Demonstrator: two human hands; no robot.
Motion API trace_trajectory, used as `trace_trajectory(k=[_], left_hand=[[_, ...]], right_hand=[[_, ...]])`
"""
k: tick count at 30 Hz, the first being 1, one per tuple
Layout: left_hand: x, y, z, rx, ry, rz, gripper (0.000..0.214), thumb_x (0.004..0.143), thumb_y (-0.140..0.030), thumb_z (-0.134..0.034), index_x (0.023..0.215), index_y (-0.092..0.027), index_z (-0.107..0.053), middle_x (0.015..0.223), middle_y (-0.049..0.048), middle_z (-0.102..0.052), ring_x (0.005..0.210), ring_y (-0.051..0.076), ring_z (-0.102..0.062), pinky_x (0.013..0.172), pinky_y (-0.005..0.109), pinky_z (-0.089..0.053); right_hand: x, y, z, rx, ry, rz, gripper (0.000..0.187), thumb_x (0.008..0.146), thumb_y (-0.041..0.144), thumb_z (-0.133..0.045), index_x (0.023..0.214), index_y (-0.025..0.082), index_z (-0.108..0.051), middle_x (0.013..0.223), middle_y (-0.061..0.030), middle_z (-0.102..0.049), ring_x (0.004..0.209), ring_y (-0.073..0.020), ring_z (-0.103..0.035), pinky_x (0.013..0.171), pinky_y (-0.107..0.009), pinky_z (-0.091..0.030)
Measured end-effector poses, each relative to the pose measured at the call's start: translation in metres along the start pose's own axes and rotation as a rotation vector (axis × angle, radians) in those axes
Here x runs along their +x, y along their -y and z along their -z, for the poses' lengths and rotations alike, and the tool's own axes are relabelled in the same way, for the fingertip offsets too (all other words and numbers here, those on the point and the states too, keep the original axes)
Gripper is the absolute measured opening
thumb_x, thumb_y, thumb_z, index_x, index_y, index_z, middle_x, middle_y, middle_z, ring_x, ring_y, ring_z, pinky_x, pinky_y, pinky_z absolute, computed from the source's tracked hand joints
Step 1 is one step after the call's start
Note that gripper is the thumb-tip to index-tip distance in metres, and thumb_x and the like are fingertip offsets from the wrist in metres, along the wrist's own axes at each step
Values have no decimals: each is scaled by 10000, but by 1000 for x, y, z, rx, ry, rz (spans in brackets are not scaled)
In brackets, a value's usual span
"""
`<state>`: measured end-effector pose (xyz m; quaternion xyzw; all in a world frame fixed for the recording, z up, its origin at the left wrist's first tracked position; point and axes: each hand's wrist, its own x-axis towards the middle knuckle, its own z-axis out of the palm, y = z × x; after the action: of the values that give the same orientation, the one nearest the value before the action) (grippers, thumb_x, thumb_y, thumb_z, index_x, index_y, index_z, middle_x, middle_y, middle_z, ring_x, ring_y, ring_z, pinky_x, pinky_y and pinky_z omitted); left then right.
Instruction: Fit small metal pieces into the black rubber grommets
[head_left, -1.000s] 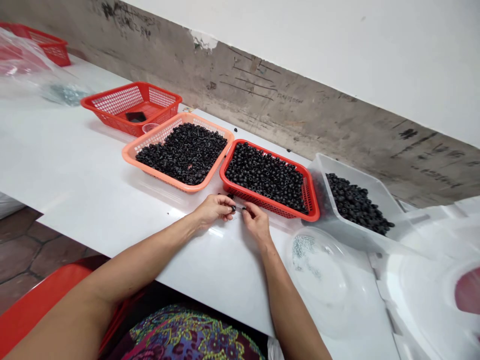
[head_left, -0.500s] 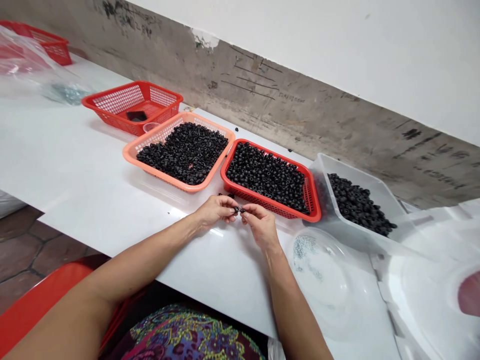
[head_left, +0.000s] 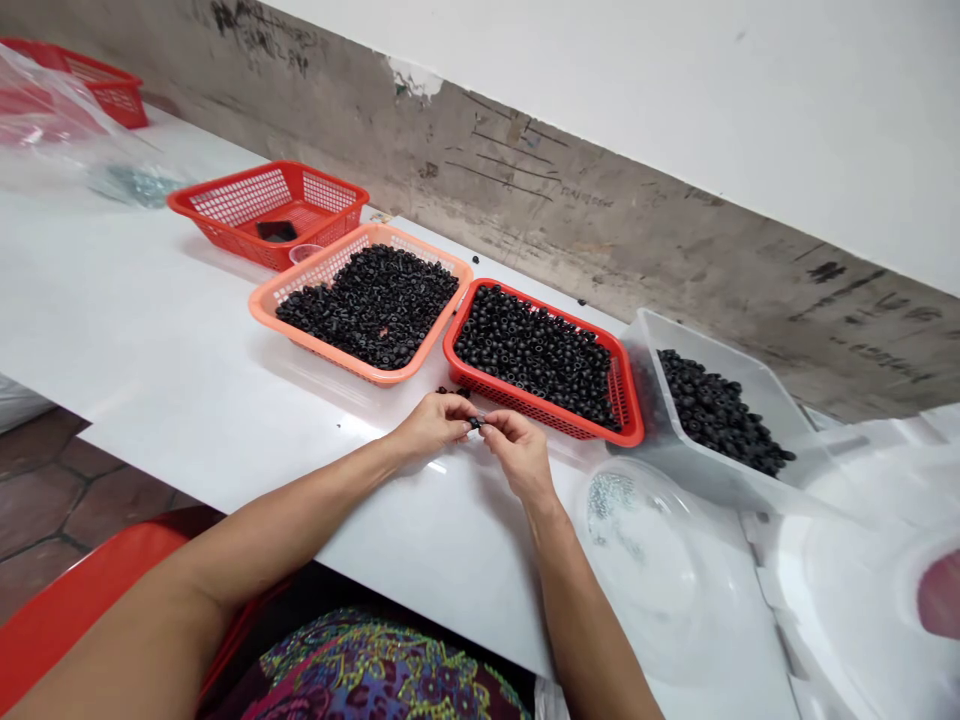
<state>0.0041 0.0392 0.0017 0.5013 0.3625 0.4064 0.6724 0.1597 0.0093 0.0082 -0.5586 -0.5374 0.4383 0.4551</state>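
The hands are low over the white desk (head_left: 225, 400), close together in front of a row of baskets. The left hand (head_left: 431, 423) and the right hand (head_left: 519, 455) are both curled closed, pinching a small black ring (head_left: 475, 423) between them from either side. A thin see-through bit beside the ring is too small to make out. The pinch sits just off the near edge of a red basket (head_left: 517, 405) heaped with similar black rings, and a few loose black pieces (head_left: 452, 391) lie on the desk just beyond the left hand.

An orange basket (head_left: 390, 232) of rougher black pieces stands touching the red one on the far left side. Past it sit a small see-through cup (head_left: 302, 253) and a mostly bare red basket (head_left: 225, 195) with a dark object inside. On the other side, a see-through plastic tub (head_left: 675, 465) holds more black rings, and a round see-through lid (head_left: 645, 570) with silvery specks lies near the right hand.
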Motion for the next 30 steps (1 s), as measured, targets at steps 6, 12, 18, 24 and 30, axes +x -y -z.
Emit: trace_trajectory(k=[6, 12, 18, 24, 30], left_hand=[[2, 9, 0, 103, -36, -52, 184, 636, -112, -579, 818, -109, -601, 704, 1, -601, 558, 91, -547, 561, 229, -441], [1, 12, 2, 196, 7, -120, 144, 678, -106, -547, 800, -122, -622, 685, 2, -596, 600, 98, -539, 597, 225, -438], [-3, 2, 0, 129, 3, -90, 123, 661, -115, -598, 766, -115, -663, 661, 8, -604, 586, 101, -552, 581, 223, -443], [-5, -5, -1, 93, 28, -31, 142, 641, -119, -615, 763, -103, -686, 661, 20, -629, 551, 100, -562, 545, 217, -440], [-4, 1, 1, 134, 48, -50, 140, 654, -163, -606, 748, -99, -687, 622, 27, -625, 540, 105, -556, 531, 219, -429]], right_hand=[[-3, 2, -1, -206, 10, 46, 116, 722, 294, -590, 726, 179, -605, 566, 34, -535, 511, -110, -461, 507, -238, -373], [-8, 1, -3, -370, -44, 208, 107, 739, 268, -574, 750, 202, -657, 634, 1, -611, 585, -146, -530, 588, -267, -421], [-8, 5, 2, -232, -25, 123, 85, 705, 266, -609, 699, 194, -653, 573, 16, -588, 514, -121, -489, 511, -248, -391], [-6, 9, 5, -60, 23, -8, 98, 668, 262, -645, 700, 172, -662, 542, 13, -598, 456, -97, -462, 441, -228, -344], [-4, 0, 6, 46, 58, -40, 120, 660, 270, -675, 711, 162, -670, 542, 5, -616, 445, -98, -486, 430, -224, -358]])
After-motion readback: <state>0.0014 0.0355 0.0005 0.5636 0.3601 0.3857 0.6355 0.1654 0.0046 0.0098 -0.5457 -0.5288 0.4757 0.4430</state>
